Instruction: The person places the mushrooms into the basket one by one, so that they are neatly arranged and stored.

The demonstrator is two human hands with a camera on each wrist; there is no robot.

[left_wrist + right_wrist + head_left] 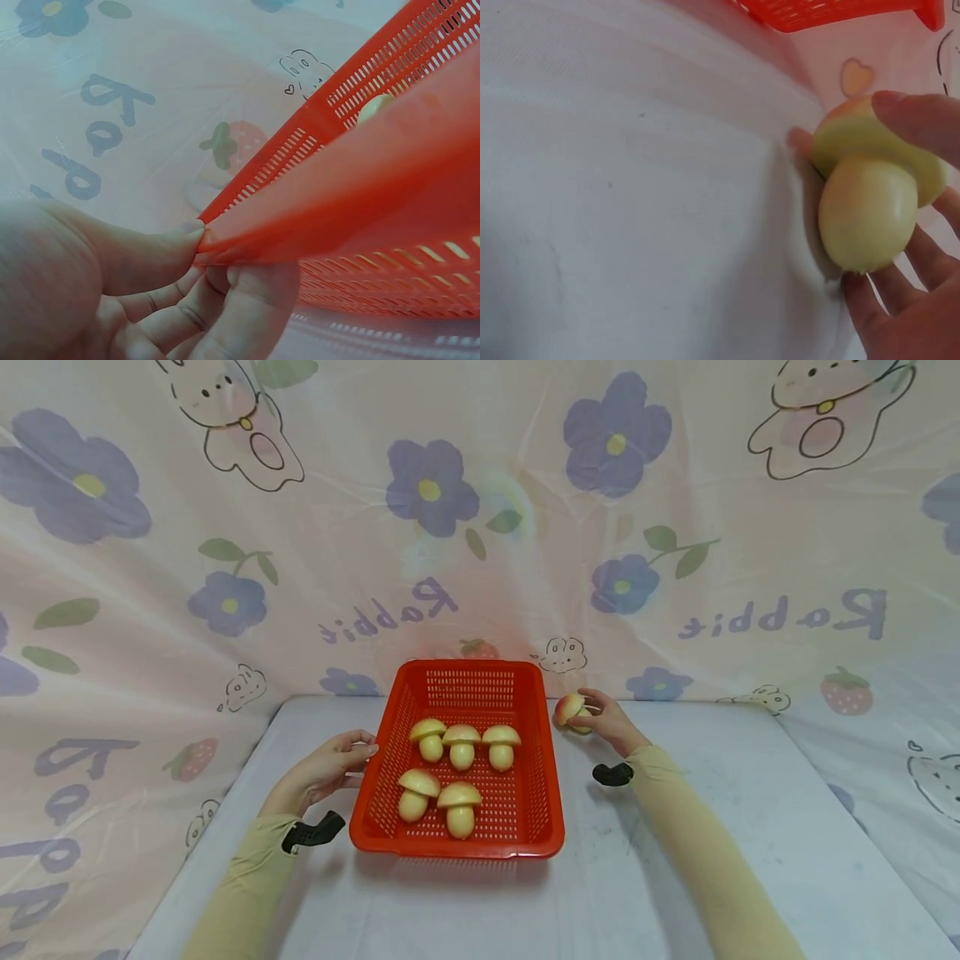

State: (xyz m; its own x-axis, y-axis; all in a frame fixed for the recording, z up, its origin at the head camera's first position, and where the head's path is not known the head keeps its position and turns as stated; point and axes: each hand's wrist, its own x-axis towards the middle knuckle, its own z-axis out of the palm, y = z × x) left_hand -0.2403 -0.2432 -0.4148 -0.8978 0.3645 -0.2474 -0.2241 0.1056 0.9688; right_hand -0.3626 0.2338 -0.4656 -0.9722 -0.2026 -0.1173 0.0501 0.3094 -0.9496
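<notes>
A red plastic basket (457, 848) with slotted walls sits in the middle of the table, several toy mushrooms inside it. Three of them, such as the mushroom (462, 745), form a row; two more, like the mushroom (460, 808), lie nearer the front. My left hand (330, 768) pinches the basket's left rim, thumb on top and fingers beneath, as the left wrist view shows. Beyond the basket's right side, my right hand (609, 720) holds a yellow mushroom with a reddish cap (868, 214), the thumb over its cap and the fingers behind it.
A white cloth covers the table (750, 793). Behind and at the sides hangs a pale curtain (517, 560) printed with flowers, rabbits and strawberries, meeting the table's back edge close to the right hand. Each wrist wears a black strap mount (613, 774).
</notes>
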